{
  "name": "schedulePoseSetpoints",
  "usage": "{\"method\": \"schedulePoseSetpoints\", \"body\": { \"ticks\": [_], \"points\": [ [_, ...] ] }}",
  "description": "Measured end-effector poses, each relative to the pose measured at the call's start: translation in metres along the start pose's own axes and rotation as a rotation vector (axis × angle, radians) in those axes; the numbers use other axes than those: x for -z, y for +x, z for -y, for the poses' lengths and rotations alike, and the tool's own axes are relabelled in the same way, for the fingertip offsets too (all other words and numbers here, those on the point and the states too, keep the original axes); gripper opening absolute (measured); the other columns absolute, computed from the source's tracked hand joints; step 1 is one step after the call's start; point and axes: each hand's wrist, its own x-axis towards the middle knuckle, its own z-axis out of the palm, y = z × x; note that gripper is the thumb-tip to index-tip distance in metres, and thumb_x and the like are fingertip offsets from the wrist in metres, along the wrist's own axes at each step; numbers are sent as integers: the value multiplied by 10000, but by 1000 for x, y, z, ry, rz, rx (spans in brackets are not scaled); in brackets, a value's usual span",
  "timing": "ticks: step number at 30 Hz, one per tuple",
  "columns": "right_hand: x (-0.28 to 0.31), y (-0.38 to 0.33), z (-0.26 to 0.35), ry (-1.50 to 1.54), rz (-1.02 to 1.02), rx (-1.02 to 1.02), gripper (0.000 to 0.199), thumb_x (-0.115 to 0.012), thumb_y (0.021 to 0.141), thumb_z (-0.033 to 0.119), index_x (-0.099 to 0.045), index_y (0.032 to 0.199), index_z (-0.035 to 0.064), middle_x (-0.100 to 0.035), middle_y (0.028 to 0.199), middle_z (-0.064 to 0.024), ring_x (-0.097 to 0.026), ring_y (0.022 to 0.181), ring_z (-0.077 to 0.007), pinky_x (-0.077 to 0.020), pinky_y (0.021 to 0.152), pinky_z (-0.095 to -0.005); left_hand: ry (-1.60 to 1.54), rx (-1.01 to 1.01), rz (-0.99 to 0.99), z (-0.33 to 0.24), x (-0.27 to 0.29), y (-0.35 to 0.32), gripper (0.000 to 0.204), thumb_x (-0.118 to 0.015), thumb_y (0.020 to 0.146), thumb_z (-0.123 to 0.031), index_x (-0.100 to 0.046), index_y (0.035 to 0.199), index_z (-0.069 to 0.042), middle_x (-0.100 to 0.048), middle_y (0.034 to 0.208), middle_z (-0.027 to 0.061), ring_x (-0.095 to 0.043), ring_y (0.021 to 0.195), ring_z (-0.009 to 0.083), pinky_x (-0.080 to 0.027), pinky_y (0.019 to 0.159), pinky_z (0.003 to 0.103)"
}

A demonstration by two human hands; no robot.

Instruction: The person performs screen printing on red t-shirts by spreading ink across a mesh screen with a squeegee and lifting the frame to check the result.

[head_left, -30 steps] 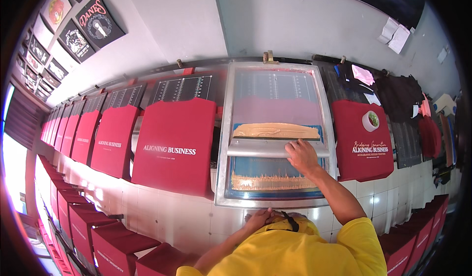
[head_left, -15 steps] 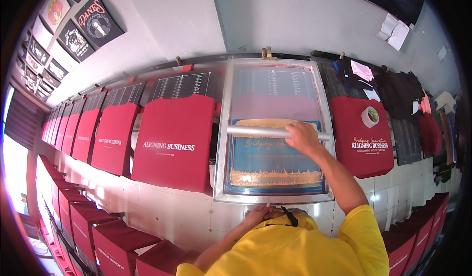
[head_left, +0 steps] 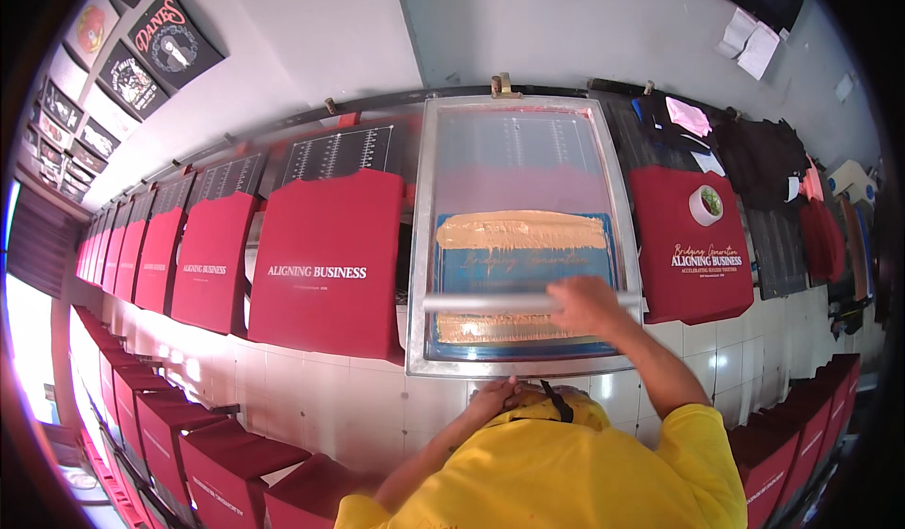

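My right hand is closed around a silver squeegee, which lies crosswise over the nearer part of a metal-framed printing screen. Tan ink forms a thick band across the upper part of the blue stencil. A second tan band runs along the near side, just below the squeegee. Faint script shows on the blue area between them. Through the mesh, a red shirt is dimly visible underneath. My left hand is held low by my waist at the screen's near edge, fingers curled; whatever they hold is hidden.
Red printed shirts lie on a row of dark boards to the left. Another red shirt on the right carries a white roll. Dark garments are heaped beyond it. More red shirts stand on boards behind me.
My right hand has drawn the squeegee toward me, from the far ink band to the near one. The far band now shows fully. My left hand stays by my waist.
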Motion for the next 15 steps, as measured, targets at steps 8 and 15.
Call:
{"method": "schedulePoseSetpoints", "body": {
  "ticks": [8, 15],
  "points": [
    [-55, -54, 32, -175, -291, 58, 217, -694, 735, 179, -601, 901, 75, -624, 919, -61, -615, 879, -267, -507, 747, -400, -28, 7, 10, -1, 0, 1, 396, -431, 1069, -424, -527, 882, -89, -419, 637, -29, -325, 539, 84, -260, 503, 237],
    [-41, -83, 44, -183, -184, 94, 312, -711, 719, 206, -624, 988, 75, -615, 933, -57, -604, 882, -243, -491, 742, -379, -77, 32, -32, -6, 0, 2, 362, -454, 1065, -401, -538, 906, -87, -403, 635, -28, -327, 507, 91, -255, 470, 242]
  ]
}}
